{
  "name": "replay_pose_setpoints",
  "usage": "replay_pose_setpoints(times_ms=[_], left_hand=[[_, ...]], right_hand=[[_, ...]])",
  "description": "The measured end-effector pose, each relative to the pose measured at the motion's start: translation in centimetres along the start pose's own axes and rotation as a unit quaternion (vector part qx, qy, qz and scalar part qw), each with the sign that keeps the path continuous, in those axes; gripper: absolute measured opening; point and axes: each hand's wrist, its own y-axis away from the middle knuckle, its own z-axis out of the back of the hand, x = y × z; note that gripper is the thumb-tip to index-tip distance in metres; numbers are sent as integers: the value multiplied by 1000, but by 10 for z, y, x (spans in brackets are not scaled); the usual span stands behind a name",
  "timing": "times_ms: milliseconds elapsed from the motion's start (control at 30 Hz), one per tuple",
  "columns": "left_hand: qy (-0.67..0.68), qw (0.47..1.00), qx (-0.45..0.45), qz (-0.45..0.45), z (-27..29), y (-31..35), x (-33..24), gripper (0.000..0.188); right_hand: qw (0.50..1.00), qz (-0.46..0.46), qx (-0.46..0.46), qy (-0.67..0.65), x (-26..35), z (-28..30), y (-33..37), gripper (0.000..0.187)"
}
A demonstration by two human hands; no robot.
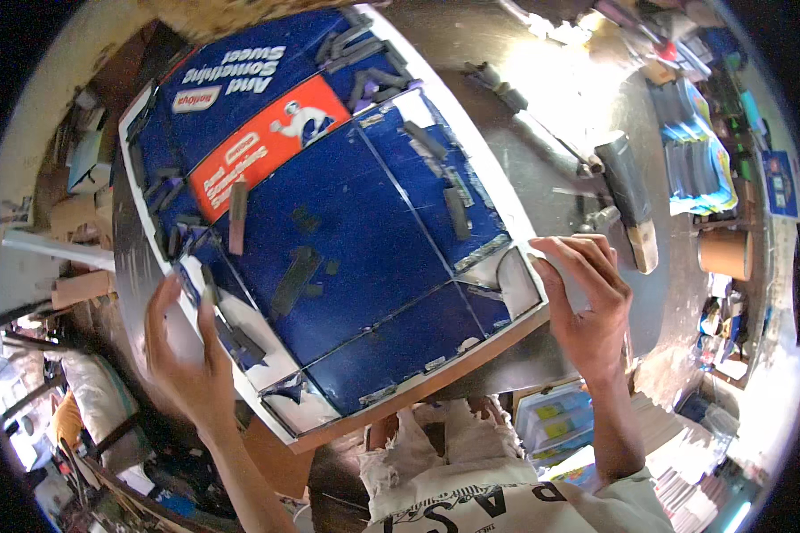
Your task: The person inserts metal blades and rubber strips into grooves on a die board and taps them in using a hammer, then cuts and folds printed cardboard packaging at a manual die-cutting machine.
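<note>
A large flat board with white edges [471,120] lies in front of me, tilted across the table. Its blue printed sheet [347,240] carries a red panel [276,142] and is crossed by thin lines. Dark foam strips [364,58] are heaped at its far corner; others lie along both sides. A brownish strip [238,218] rests by the red panel. My right hand [591,306] pinches the board's right edge between thumb and bent fingers. My left hand [187,355] is at the left edge, thumb and fingers apart; whether it touches the board I cannot tell.
Right of the board, a dark tool with a wooden end [627,195] and a rod-like tool [542,129] lie on the dark table [444,40]. Stacked blue printed sheets [698,151] and a brown roll [724,253] stand farther right. Paper stacks [684,453] are at lower right.
</note>
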Motion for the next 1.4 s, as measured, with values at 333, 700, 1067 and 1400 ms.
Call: replay_pose_setpoints(times_ms=[333, 700, 1067, 1400], left_hand=[[144, 852, 226, 450, 62, 202, -26, 38], [355, 727, 248, 533, 40, 184, -53, 33], [217, 962, 163, 19, 7, 56, 12, 50], [293, 948, 70, 101, 9, 54, 26, 42]], right_hand=[[974, 125, 152, -108, 76, -66, -32, 27], [962, 174, 208, -35, 100, -92, -100, 33], [885, 268, 376, -61, 88, -119, -126, 18], [911, 116, 307, -251, 130, -103, -27, 15]])
